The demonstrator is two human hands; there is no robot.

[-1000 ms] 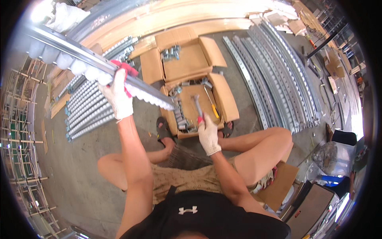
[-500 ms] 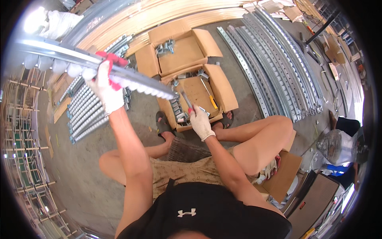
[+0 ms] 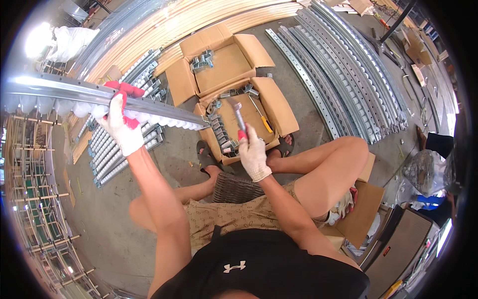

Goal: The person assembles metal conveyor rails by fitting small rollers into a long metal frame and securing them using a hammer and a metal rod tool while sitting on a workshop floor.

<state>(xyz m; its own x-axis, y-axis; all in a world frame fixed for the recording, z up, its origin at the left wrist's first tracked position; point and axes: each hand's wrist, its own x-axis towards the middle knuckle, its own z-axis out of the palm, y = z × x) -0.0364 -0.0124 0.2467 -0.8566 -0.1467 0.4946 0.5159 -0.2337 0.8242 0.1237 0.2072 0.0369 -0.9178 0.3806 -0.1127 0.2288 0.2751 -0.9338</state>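
My left hand (image 3: 123,124), in a white glove with red-coated fingers, is closed around a long metal roller rail (image 3: 164,111) with white rollers along its lower side. The rail slants from the far left down to a near box (image 3: 280,107), its end at the box's left edge. Gripped in my gloved right hand (image 3: 254,157) is a hammer (image 3: 240,118), its head raised above the box and apart from the rail. Inside the box, metal brackets (image 3: 217,130) line the left side, and a screwdriver with a yellow handle (image 3: 267,124) lies on the right.
A second open box (image 3: 226,70) with a few brackets (image 3: 201,61) stands just beyond. Roller rails (image 3: 343,74) lie in rows on the right, with shorter ones (image 3: 119,152) at left. My sandalled feet flank the near box; a speaker-like case (image 3: 401,249) stands lower right.
The hammer has risen and tilted more upright in my right hand. My left hand and the rail have shifted slightly left, drawing the rail's end toward the box's left edge.
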